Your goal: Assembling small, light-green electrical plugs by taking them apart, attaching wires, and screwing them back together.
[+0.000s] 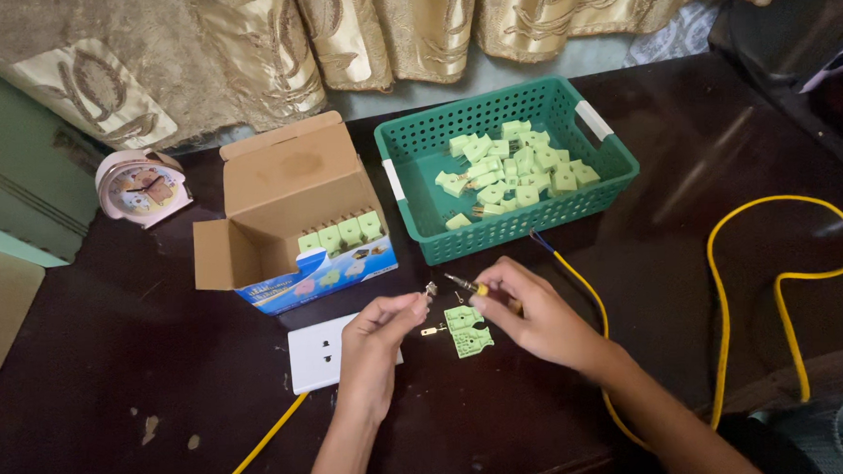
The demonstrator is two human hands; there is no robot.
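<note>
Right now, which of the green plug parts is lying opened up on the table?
The opened green plug shell between the left hand and right hand; the others sit in the basket or cardboard box.

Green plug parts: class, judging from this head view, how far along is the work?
Done: four green pieces stand in the cardboard box. In hand: left hand pinches a small metal part, right hand holds a screwdriver over an opened plug. Left: many pieces in the green basket.

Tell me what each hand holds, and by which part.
Left hand pinches a small metal piece at its fingertips. Right hand holds a small screwdriver by its yellow handle.
</note>
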